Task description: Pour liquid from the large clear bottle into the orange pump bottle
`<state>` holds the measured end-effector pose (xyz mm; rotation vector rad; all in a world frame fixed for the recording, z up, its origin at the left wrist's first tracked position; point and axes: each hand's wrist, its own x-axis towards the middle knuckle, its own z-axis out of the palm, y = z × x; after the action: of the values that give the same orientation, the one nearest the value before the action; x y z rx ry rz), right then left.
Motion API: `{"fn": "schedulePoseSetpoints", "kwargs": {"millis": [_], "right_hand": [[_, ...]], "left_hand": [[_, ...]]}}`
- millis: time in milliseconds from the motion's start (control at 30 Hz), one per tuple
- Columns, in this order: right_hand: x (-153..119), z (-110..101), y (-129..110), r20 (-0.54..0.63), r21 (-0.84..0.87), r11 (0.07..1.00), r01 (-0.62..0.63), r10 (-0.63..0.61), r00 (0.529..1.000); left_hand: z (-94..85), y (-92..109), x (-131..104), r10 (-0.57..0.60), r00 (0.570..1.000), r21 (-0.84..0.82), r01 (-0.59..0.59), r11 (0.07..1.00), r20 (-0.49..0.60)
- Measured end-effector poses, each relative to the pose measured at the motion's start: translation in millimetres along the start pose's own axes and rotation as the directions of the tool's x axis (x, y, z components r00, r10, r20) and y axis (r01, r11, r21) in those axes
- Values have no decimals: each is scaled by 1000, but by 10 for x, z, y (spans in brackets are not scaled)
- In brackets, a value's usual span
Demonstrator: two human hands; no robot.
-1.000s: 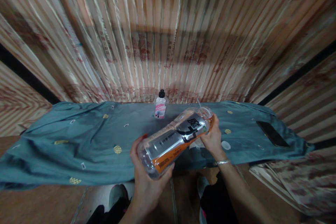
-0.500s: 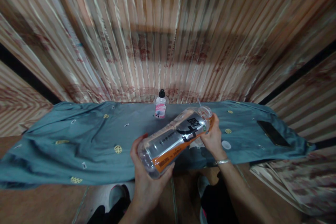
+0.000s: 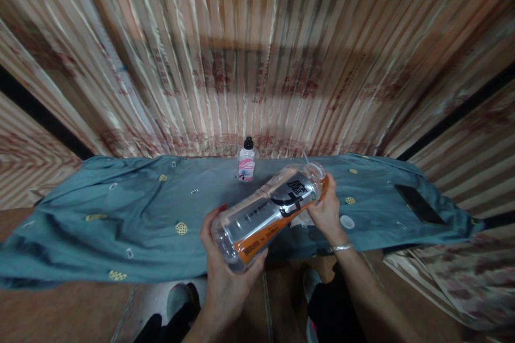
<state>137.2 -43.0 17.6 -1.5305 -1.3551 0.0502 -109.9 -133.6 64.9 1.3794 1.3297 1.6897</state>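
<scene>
A large clear plastic bottle [image 3: 267,214] with an orange and silver label lies slantwise in the air, its mouth up to the right. My left hand [image 3: 229,268] is closed round its base. Near the neck, my right hand [image 3: 325,209], with a silver bracelet at the wrist, grips the bottle. A thin pale stick [image 3: 306,157] shows at the bottle's mouth; whether it is inside cannot be made out. Behind the bottle stands a small clear bottle [image 3: 247,163] with a black cap and pink label. A white round cap [image 3: 346,222] lies right of my right hand.
A teal patterned cloth [image 3: 140,225] covers the narrow table. Toward its right end lies a dark phone [image 3: 418,204]. A pleated curtain [image 3: 249,64] hangs close behind the table, and dark poles [image 3: 454,112] slope at both sides. Something whitish [image 3: 301,220] lies partly hidden beneath the bottle.
</scene>
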Motion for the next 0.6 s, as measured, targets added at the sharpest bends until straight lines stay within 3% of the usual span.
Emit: {"fn": "schedulePoseSetpoints", "kwargs": {"millis": [600], "right_hand": [[6, -6, -23, -7, -17, 999, -30, 30, 1000]], "left_hand": [[30, 26, 16, -24, 999, -18, 23, 1000, -22]]}}
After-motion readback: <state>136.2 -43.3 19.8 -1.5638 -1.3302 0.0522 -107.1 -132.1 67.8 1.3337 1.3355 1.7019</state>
